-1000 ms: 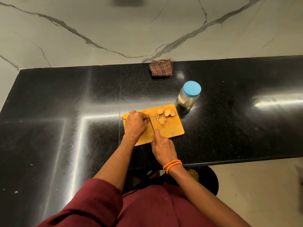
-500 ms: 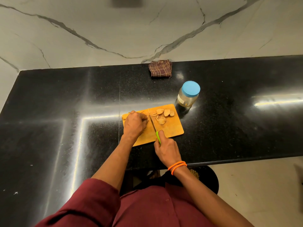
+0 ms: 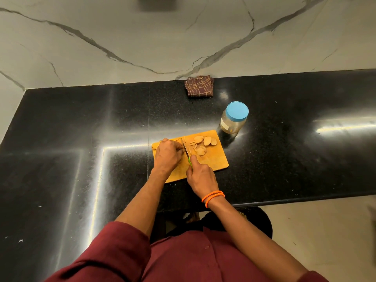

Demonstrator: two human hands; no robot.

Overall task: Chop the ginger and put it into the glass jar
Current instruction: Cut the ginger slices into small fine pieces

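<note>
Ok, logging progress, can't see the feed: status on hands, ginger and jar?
Left hand pins ginger on cutting board. Right hand grips knife, mid-cut. Slices on board. Glass jar lidded, nothing in the way.

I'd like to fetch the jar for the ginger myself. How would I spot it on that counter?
Start at the black counter, then find the orange cutting board near its front edge. Just beyond the board's far right corner stands the glass jar, upright and apart from it. It is the only clear container there, capped by a light blue lid.
</note>
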